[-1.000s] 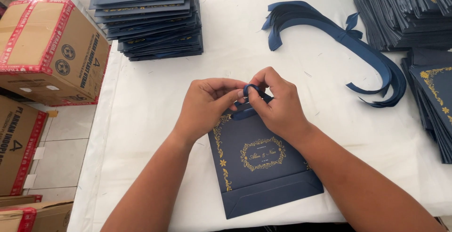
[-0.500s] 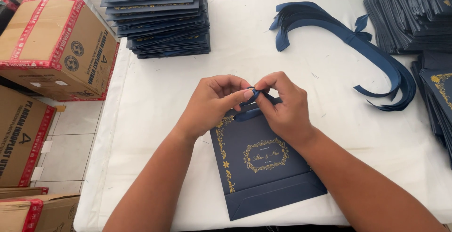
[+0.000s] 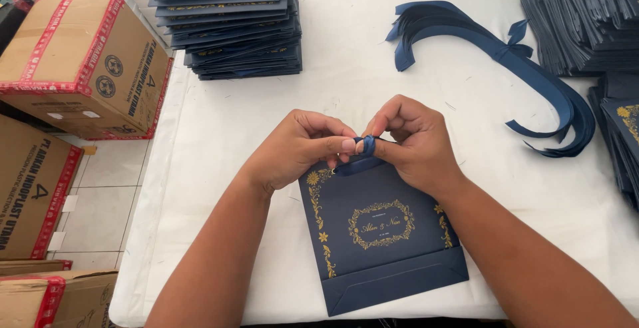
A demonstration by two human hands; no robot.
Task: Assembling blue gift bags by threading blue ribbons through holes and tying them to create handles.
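A flat navy paper bag [image 3: 376, 241] with gold floral print lies on the white table [image 3: 253, 135] in front of me. At its top edge a short navy ribbon [image 3: 365, 149] sticks up. My left hand [image 3: 299, 148] and my right hand [image 3: 413, 143] meet there, both pinching the ribbon between thumb and fingertips. The ribbon's lower part runs along the bag's top edge; how it joins the bag is hidden by my fingers.
A stack of the same navy bags [image 3: 229, 21] stands at the back left, more stacks [image 3: 586, 18] at the back right and right edge. A bundle of long navy ribbons [image 3: 492, 55] curves across the back. Cardboard boxes [image 3: 80, 61] stand left of the table.
My hands stay at the bag's top edge. The fingers have shifted on the ribbon, and its end now stands up between my thumbs.
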